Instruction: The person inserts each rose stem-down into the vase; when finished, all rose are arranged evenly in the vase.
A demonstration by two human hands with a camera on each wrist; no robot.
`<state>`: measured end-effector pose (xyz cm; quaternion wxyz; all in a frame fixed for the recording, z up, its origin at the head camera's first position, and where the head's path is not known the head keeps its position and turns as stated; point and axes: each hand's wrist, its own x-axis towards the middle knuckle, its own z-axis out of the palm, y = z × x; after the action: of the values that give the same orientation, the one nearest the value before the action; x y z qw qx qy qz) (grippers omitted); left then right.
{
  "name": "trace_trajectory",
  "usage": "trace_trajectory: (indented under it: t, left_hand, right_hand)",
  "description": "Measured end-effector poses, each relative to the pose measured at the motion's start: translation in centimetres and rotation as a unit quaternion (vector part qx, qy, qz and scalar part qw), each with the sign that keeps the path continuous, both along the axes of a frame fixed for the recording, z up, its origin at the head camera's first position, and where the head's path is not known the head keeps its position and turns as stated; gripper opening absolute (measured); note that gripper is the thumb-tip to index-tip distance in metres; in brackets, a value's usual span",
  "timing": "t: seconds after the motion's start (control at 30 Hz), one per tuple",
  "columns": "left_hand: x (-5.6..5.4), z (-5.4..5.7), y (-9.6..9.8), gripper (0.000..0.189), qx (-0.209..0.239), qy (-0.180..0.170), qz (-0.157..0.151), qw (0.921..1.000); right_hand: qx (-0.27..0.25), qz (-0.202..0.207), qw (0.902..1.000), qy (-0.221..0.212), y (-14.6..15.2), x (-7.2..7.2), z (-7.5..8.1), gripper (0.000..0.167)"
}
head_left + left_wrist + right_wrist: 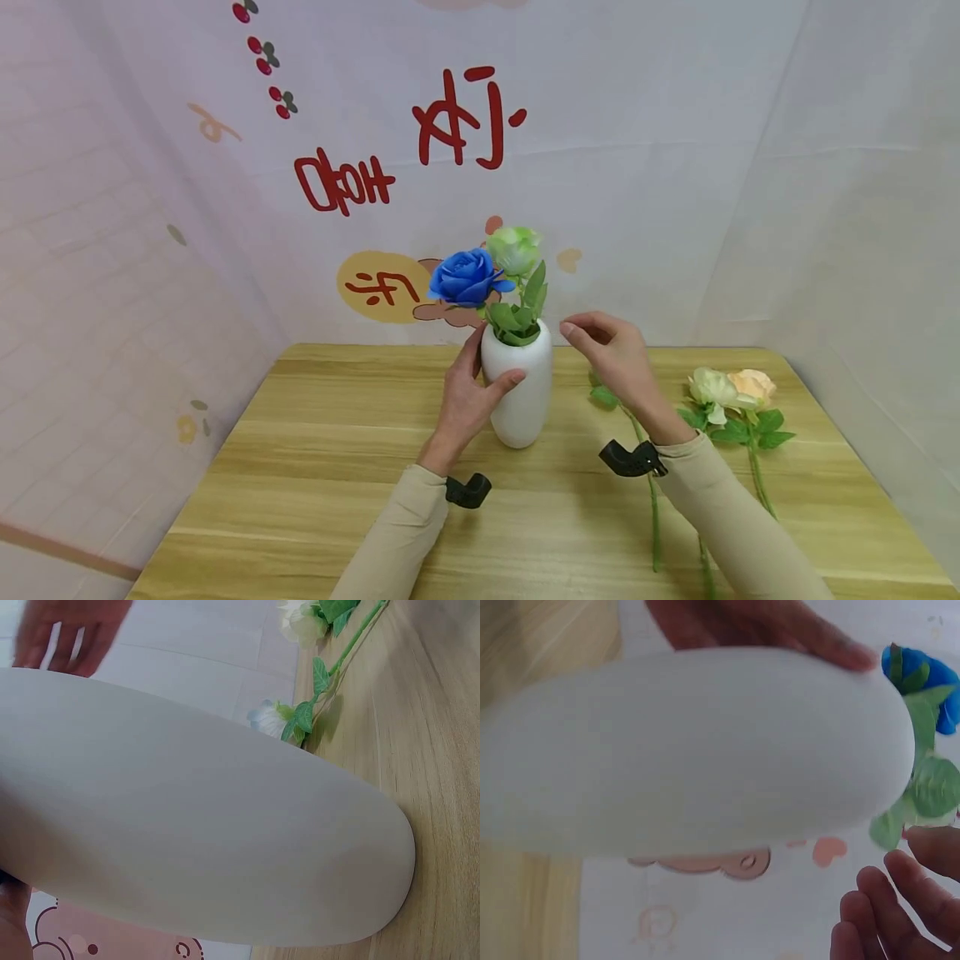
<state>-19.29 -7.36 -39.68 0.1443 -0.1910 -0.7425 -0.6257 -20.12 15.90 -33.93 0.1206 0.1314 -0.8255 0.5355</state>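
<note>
A pale backdrop (637, 208) rises behind the wood-grain table (337, 467), over which the right sleeve (738, 517) stretches, blocking parts of the stems below. The white vase (517, 408) stands upright mid-table, the left hand (467, 392) wrapped round its side, while the right hand (621, 350), fingers loosely bent and slightly spread, hangs just beside the rim. The blue rose (465, 279) and smaller pale-green flower (516, 248) rise from its mouth; the cream flower (711, 387) and peach flower (753, 386) lie to the right.
</note>
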Motion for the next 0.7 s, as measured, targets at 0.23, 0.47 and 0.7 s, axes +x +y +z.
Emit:
trace_trajectory:
  t: [0.23,0.47,0.7]
  left_hand:
    - [0.0,0.0,0.0,0.102,0.005,-0.004,0.000,1.0000]
    - [0.1,0.0,-0.1,0.101,0.003,-0.008,-0.002,1.0000]
    - [0.1,0.0,-0.1,0.100,0.004,-0.009,-0.005,0.9999]
  right_hand:
    - [0.034,-0.009,0.9977,-0.057,4.0,0.8,-1.3,0.041]
    - [0.076,0.001,0.9932,-0.088,7.4,2.0,-3.6,0.044]
    - [0.107,0.022,0.9868,-0.119,10.1,2.9,-5.9,0.049]
